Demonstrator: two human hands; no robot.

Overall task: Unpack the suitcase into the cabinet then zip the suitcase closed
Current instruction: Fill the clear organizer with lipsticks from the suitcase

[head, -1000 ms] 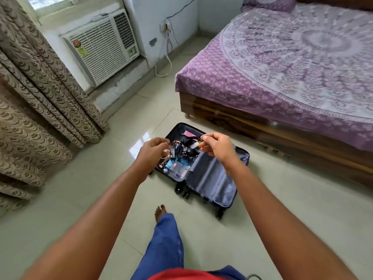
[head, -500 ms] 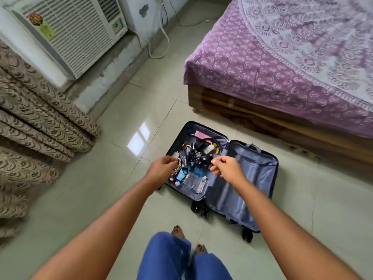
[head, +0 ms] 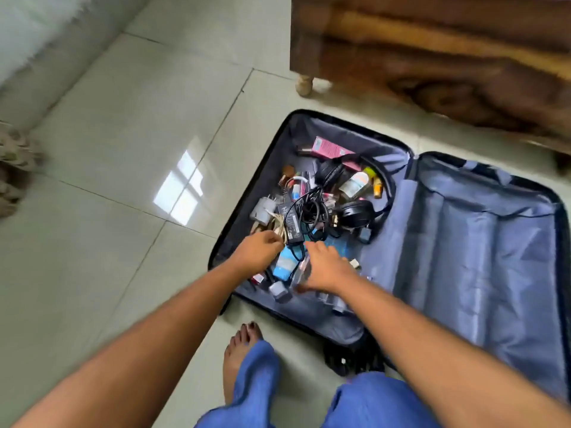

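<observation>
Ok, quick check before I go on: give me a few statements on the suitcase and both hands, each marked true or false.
1. The suitcase lies open on the floor. True.
2. Both hands are inside the half that holds the loose items. True: the left hand and right hand are down among them.
3. The half nearer the bed is packed full. False: it shows only its grey lining.
4. The headphones have been taken out. False: they lie in the full half, beside the black charger.
5. The pink box lies at the far end of the full half. True.
</observation>
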